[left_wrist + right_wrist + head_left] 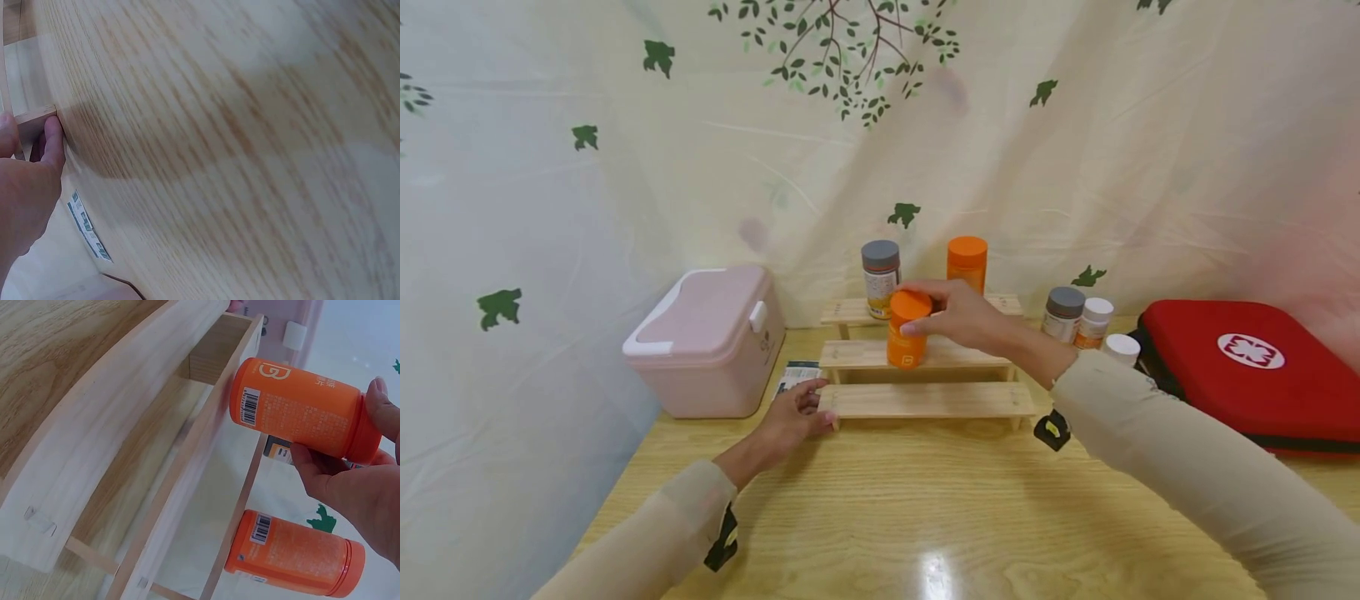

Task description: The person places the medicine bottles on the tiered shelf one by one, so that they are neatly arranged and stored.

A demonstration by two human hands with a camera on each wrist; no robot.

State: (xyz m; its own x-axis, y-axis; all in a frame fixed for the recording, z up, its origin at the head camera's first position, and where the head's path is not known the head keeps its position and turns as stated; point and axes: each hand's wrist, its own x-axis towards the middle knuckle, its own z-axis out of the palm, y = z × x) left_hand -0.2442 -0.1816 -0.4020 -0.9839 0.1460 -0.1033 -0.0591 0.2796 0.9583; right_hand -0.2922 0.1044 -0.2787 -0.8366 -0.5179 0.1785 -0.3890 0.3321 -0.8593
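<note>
My right hand (958, 317) grips an orange bottle (906, 342) near its orange lid, at the middle step of a three-step wooden rack (925, 400). In the right wrist view the held bottle (294, 409) is by that step's edge; whether its base touches the wood I cannot tell. On the top step stand a grey-lidded bottle (880, 279) at the left and a second orange bottle (967, 260) at the right, partly behind my hand. My left hand (793, 414) holds the left end of the lowest step, thumb in front; the left wrist view shows its fingers at a wooden leg.
A pink lidded box (707, 350) stands left of the rack, with a printed packet (800, 377) beside it. To the right are a grey-lidded bottle (1063, 314), two white-lidded bottles (1093, 323) and a red first-aid case (1255, 375). A patterned curtain (820, 183) hangs behind.
</note>
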